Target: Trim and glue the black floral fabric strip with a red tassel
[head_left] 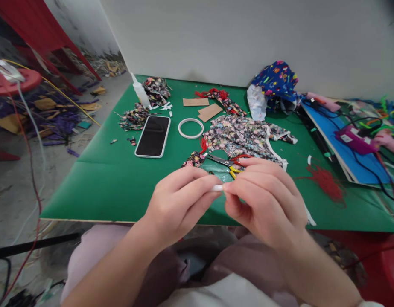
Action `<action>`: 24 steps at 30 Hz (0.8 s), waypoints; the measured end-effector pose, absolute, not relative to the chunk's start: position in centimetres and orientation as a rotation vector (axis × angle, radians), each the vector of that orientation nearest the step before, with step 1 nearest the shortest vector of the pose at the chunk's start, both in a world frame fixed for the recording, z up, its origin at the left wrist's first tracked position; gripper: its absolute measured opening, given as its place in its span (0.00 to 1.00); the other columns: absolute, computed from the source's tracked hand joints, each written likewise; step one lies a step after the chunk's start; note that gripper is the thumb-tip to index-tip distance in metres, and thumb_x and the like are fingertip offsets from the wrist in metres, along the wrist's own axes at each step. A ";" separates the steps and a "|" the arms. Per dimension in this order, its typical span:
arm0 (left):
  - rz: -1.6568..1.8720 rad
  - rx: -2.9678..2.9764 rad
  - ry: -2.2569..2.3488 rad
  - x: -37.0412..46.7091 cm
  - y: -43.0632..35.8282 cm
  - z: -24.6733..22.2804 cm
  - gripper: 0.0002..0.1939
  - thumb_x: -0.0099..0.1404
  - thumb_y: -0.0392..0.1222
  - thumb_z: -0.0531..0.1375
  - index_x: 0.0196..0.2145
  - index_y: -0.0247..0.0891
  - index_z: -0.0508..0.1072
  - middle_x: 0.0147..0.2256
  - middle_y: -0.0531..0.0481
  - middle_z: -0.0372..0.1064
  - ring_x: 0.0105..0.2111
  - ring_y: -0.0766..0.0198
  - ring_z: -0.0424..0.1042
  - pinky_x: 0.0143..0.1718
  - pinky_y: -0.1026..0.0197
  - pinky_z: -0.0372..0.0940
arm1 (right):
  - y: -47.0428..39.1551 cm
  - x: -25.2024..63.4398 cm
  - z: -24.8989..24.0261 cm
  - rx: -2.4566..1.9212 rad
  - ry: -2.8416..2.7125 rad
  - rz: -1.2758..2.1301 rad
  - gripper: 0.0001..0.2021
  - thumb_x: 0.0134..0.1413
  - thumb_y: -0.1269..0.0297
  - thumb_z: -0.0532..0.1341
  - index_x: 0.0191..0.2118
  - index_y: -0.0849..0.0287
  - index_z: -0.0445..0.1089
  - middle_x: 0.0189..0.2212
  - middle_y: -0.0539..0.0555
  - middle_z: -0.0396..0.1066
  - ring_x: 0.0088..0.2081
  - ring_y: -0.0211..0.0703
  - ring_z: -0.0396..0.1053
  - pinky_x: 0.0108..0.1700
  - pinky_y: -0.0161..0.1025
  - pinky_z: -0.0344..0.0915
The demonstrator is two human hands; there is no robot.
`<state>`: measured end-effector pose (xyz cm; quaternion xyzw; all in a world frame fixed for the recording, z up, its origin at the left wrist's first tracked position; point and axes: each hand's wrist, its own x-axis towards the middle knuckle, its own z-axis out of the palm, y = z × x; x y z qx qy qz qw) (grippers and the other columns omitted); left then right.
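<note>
Between my two hands, over the table's front edge, is a small white strip (217, 187); whether it is tape or fabric I cannot make out. My left hand (180, 200) pinches one end of it between thumb and forefinger. The fingertips of my right hand (264, 196) are closed at its other end. Just beyond lie scissors (220, 160) with red handles and a yellow-handled tool (233, 171), partly hidden by my right hand. A small floral piece with a red tassel (194, 160) is near my left fingers. Behind them spreads floral fabric (238, 134) with white edging.
On the green table (97, 183) are a phone (153, 136), a tape roll (191, 128), a white bottle (140, 91), brown card pieces (210, 111), floral scraps (134, 117) and red threads (326, 183). A blue folder with cables (334, 132) and a blue patterned cloth (275, 83) stand right.
</note>
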<state>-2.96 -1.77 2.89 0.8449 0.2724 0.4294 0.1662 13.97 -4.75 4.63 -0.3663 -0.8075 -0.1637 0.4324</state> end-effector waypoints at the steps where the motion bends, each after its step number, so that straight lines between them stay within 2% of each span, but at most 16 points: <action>1: 1.222 2.402 0.769 -3.0 -1.8 2.9 0.06 0.64 0.31 0.55 0.36 0.35 0.72 0.32 0.49 0.71 0.31 0.69 0.69 0.35 0.66 0.68 | -4.7 14.0 4.6 -0.916 -2.016 -0.398 0.06 0.47 0.75 0.62 0.32 0.59 0.68 0.25 0.50 0.71 0.30 0.37 0.67 0.45 0.42 0.73; 5: 1.222 2.391 0.754 -3.0 -1.7 2.8 0.05 0.63 0.31 0.56 0.36 0.33 0.72 0.33 0.49 0.70 0.32 0.70 0.69 0.36 0.68 0.67 | -4.6 14.1 4.7 -0.906 -2.044 -0.306 0.06 0.47 0.76 0.61 0.33 0.61 0.67 0.27 0.52 0.71 0.32 0.38 0.67 0.44 0.41 0.71; 12: 1.256 2.326 0.738 -3.2 -1.5 2.9 0.06 0.62 0.28 0.57 0.36 0.33 0.71 0.33 0.49 0.69 0.33 0.70 0.69 0.37 0.68 0.67 | -4.9 14.5 5.0 -0.873 -2.077 0.077 0.06 0.50 0.77 0.59 0.35 0.61 0.66 0.31 0.52 0.70 0.37 0.36 0.66 0.44 0.40 0.69; 18: 1.304 2.305 0.657 -3.5 -1.6 3.1 0.07 0.62 0.28 0.57 0.36 0.34 0.71 0.34 0.49 0.69 0.34 0.70 0.69 0.37 0.67 0.67 | -4.9 14.4 5.2 -0.892 -1.957 0.061 0.06 0.50 0.77 0.60 0.36 0.64 0.67 0.31 0.54 0.71 0.36 0.38 0.68 0.42 0.38 0.69; 24: 1.264 2.325 0.616 -3.5 -1.6 2.6 0.05 0.63 0.32 0.57 0.38 0.36 0.71 0.36 0.47 0.68 0.35 0.65 0.68 0.37 0.61 0.68 | -5.2 14.3 5.4 -0.879 -1.980 0.059 0.06 0.51 0.75 0.60 0.37 0.67 0.69 0.32 0.55 0.73 0.39 0.38 0.69 0.44 0.37 0.68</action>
